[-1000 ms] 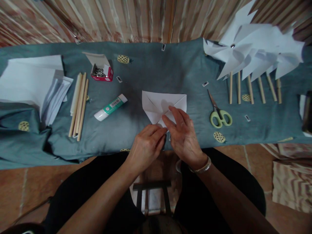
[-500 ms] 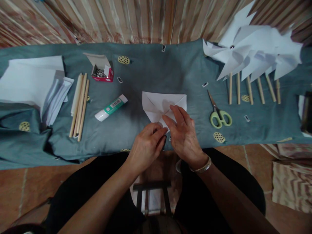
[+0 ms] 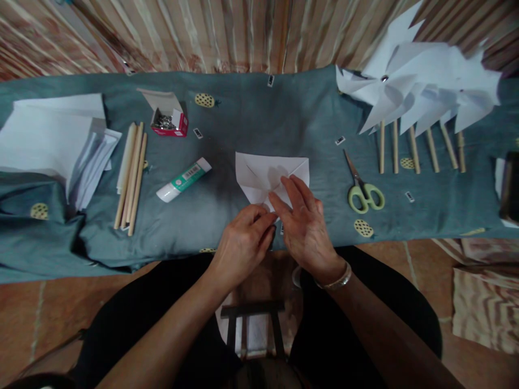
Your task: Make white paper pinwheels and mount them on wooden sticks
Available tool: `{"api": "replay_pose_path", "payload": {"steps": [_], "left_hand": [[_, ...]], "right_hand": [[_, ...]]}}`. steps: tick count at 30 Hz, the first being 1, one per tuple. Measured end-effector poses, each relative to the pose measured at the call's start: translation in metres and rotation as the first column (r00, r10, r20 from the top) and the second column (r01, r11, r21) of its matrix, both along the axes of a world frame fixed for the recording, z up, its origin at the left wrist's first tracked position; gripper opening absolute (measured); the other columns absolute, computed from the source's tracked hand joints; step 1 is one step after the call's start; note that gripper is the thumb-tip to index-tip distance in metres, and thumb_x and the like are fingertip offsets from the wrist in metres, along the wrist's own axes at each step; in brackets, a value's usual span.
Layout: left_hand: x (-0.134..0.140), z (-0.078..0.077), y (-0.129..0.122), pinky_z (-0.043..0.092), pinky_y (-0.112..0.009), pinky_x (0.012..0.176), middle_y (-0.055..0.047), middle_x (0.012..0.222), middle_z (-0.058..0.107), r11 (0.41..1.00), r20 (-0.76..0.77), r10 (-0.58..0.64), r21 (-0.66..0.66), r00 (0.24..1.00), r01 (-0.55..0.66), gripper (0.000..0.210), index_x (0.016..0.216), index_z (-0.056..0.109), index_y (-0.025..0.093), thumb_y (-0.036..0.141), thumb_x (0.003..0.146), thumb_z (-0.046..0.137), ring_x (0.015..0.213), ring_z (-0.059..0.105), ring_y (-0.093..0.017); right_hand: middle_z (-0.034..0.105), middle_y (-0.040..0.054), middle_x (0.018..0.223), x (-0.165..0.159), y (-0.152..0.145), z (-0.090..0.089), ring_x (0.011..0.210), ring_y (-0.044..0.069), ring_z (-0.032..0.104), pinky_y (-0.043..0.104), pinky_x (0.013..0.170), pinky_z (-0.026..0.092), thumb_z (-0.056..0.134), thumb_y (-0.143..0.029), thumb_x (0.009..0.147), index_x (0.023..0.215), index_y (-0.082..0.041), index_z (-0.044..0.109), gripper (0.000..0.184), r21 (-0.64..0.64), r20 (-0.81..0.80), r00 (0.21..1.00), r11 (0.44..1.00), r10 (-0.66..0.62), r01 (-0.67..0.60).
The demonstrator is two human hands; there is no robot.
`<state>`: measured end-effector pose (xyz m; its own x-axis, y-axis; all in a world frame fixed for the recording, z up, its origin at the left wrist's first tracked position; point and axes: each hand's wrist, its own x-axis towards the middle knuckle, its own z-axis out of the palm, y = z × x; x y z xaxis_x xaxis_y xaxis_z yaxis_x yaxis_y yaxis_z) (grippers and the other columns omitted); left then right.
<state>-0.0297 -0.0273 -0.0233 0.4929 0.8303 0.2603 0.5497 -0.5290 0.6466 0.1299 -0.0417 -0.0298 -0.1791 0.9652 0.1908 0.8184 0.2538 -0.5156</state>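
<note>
A white sheet of paper [image 3: 259, 170] with diagonal lines running in from its corners lies at the table's near edge, its lower part folded in. My left hand [image 3: 245, 235] pinches the near edge of this paper, thumb and finger together; the exact grip is partly hidden. Across the paper's right half, my right hand [image 3: 306, 227] rests with fingers stretched and a little apart, fingertips touching the sheet near its middle. To the left lies a green and white glue stick [image 3: 184, 180]. Green-handled scissors [image 3: 361, 186] lie to the right, blades pointing away from me.
White paper pinwheels [image 3: 421, 81] on wooden sticks lie at the back right. An open red box [image 3: 169, 121] of small metal pieces, several wooden sticks [image 3: 132, 178] and stacked white paper [image 3: 52, 129] are on the left. A dark object [image 3: 510, 189] sits at the right edge.
The view has shifted very slightly. Both hands keep their places on the paper, and nothing else has visibly moved.
</note>
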Motion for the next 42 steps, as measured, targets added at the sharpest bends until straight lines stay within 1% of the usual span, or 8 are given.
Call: {"api": "replay_pose_path", "payload": {"steps": [5,9,14,22,26,33,37,42], "left_hand": [[0.000,0.001,0.000,0.059,-0.031,0.078,-0.007,0.095,0.064,1.000,-0.011,-0.005,-0.001,1.000,0.005,0.018,0.105,0.066,0.014,0.013,0.091,0.054,0.087,0.065,-0.018],[-0.001,0.000,0.000,0.059,-0.031,0.078,-0.006,0.094,0.064,1.000,-0.026,0.003,0.006,1.000,-0.003,0.018,0.105,0.066,0.016,0.014,0.091,0.055,0.087,0.065,-0.018],[0.000,0.000,0.000,0.059,-0.031,0.077,-0.006,0.092,0.064,1.000,-0.026,-0.003,0.012,1.000,0.003,0.017,0.104,0.066,0.016,0.014,0.091,0.056,0.086,0.065,-0.018],[-0.001,-0.001,0.001,0.059,-0.032,0.076,-0.007,0.093,0.064,1.000,-0.020,-0.006,0.024,1.000,0.007,0.018,0.107,0.066,0.013,0.014,0.091,0.056,0.085,0.065,-0.018],[-0.001,-0.001,0.000,0.060,-0.033,0.076,-0.008,0.095,0.065,1.000,-0.012,-0.011,0.012,1.000,0.011,0.019,0.108,0.066,0.014,0.014,0.091,0.058,0.087,0.065,-0.018],[-0.001,-0.001,0.002,0.060,-0.032,0.075,-0.008,0.093,0.065,0.999,-0.015,-0.019,0.042,1.000,0.019,0.020,0.108,0.066,0.011,0.012,0.090,0.059,0.085,0.066,-0.018],[-0.002,-0.001,0.002,0.060,-0.031,0.074,-0.008,0.094,0.065,0.998,-0.013,-0.019,0.061,1.000,0.020,0.019,0.107,0.066,0.012,0.012,0.089,0.060,0.084,0.066,-0.018],[-0.003,-0.001,0.002,0.061,-0.031,0.074,-0.007,0.096,0.065,0.998,-0.016,-0.022,0.058,1.000,0.023,0.020,0.108,0.066,0.014,0.012,0.090,0.059,0.085,0.067,-0.018]], "right_hand": [[0.041,0.0117,0.153,-0.001,0.001,0.001,0.147,0.035,0.027,0.058,0.100,0.042,0.041,-0.009,0.093,0.133,-0.029,0.050,0.046,-0.022,0.064,0.998,1.000,0.006,-0.005],[0.042,0.0087,0.153,-0.001,0.000,0.000,0.148,0.032,0.027,0.056,0.102,0.042,0.042,-0.010,0.093,0.136,-0.033,0.047,0.048,-0.003,0.051,0.999,1.000,0.003,-0.003],[0.042,0.0094,0.153,-0.002,-0.001,-0.001,0.148,0.032,0.027,0.055,0.102,0.042,0.040,-0.008,0.094,0.137,-0.031,0.046,0.050,-0.004,0.077,0.997,1.000,0.005,-0.005],[0.044,0.0056,0.150,0.005,0.004,0.001,0.143,0.033,0.034,0.058,0.107,0.040,0.041,-0.009,0.089,0.133,-0.034,0.052,0.052,0.011,-0.029,0.999,1.000,-0.020,0.021],[0.045,0.0051,0.149,0.017,0.009,0.006,0.142,0.030,0.038,0.058,0.111,0.037,0.037,-0.006,0.087,0.140,-0.035,0.046,0.061,0.034,-0.081,0.995,0.998,-0.058,0.061],[0.044,0.0130,0.151,0.039,0.030,0.004,0.143,0.028,0.038,0.052,0.115,0.036,0.040,-0.023,0.096,0.144,-0.021,0.043,0.049,0.032,-0.063,0.976,0.977,-0.210,0.213],[0.042,0.0140,0.153,0.050,0.045,0.000,0.145,0.029,0.035,0.053,0.115,0.035,0.041,-0.029,0.096,0.147,-0.018,0.039,0.052,0.016,-0.055,0.982,0.984,-0.178,0.179],[0.047,0.0115,0.150,0.052,0.055,0.004,0.140,0.027,0.043,0.051,0.114,0.038,0.040,-0.028,0.097,0.144,-0.020,0.045,0.048,-0.005,-0.054,0.993,0.994,-0.110,0.109]]}}
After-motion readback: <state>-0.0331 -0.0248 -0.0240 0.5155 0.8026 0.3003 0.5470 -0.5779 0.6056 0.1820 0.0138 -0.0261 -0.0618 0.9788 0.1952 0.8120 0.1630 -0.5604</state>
